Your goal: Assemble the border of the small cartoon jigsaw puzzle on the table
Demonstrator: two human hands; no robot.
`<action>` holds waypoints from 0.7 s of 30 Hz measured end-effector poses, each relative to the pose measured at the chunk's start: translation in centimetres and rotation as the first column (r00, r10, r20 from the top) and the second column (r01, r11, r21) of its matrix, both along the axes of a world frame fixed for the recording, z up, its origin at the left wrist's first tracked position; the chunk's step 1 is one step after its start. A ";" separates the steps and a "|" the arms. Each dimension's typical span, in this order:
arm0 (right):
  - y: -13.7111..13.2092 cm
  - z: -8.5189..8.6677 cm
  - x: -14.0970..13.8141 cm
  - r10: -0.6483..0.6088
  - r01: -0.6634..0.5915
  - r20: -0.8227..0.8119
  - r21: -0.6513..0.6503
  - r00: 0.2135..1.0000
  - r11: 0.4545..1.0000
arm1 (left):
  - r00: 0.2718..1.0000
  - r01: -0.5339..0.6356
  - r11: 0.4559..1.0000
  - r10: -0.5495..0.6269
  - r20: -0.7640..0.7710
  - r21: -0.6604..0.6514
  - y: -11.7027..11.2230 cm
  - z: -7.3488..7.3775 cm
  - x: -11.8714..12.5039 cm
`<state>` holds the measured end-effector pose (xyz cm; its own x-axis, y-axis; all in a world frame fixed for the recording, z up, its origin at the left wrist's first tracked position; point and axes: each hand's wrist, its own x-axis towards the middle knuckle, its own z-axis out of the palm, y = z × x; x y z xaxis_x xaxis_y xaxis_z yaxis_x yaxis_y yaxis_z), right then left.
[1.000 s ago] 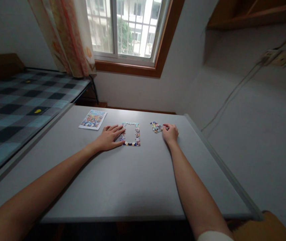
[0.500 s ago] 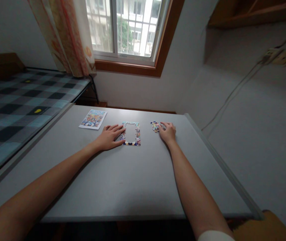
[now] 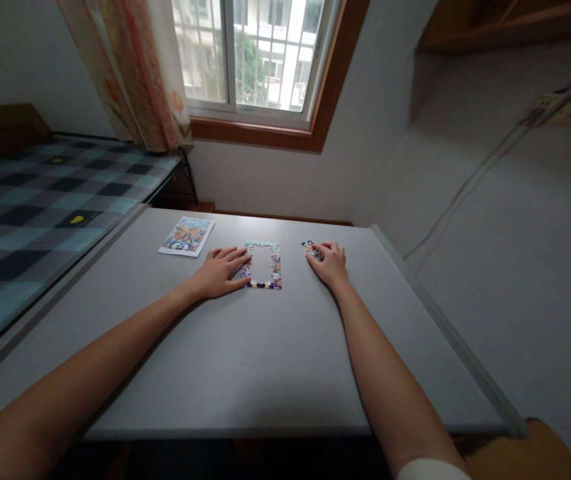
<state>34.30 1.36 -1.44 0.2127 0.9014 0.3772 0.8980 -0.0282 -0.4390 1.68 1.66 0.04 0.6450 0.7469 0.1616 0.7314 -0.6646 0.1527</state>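
Observation:
A rectangular puzzle border (image 3: 276,267) lies on the table with bare tabletop inside it. My left hand (image 3: 218,272) rests flat at its left side, fingers stretched and spread, the fingertips and thumb over the left strip of pieces. To the right, a small heap of loose puzzle pieces (image 3: 308,245) sits partly hidden by my right hand (image 3: 332,263). That hand bends over the heap, thumb and fingers apart, with pieces showing between them. No single piece is clearly gripped.
A colourful picture sheet (image 3: 187,237) lies at the back left of the grey table (image 3: 230,360). Beyond the left edge stands a bed with a checked cover (image 3: 25,213). A window (image 3: 260,60) and a curtain (image 3: 140,80) are behind; a cable (image 3: 458,193) hangs along the right wall.
My right hand has shifted slightly left onto the heap, its thumb and fingers spreading around the pieces and covering more of them. The left hand stays on the border.

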 end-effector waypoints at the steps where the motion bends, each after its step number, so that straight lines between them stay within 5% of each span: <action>1: 0.0 0.0 0.0 0.004 -0.004 -0.006 0.001 1.000 1.000 | 1.000 0.001 1.000 -0.001 0.001 0.002 0.0 -0.1 0.0; 21: 0.1 0.0 -0.1 -0.027 0.027 -0.029 0.008 0.999 1.000 | 1.000 0.003 1.000 -0.003 -0.003 0.017 0.1 -0.1 -0.1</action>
<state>34.22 1.43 -1.42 0.2479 0.8920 0.3780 0.8841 -0.0488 -0.4648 1.60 1.71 -0.07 0.6479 0.7420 0.1724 0.7296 -0.6695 0.1394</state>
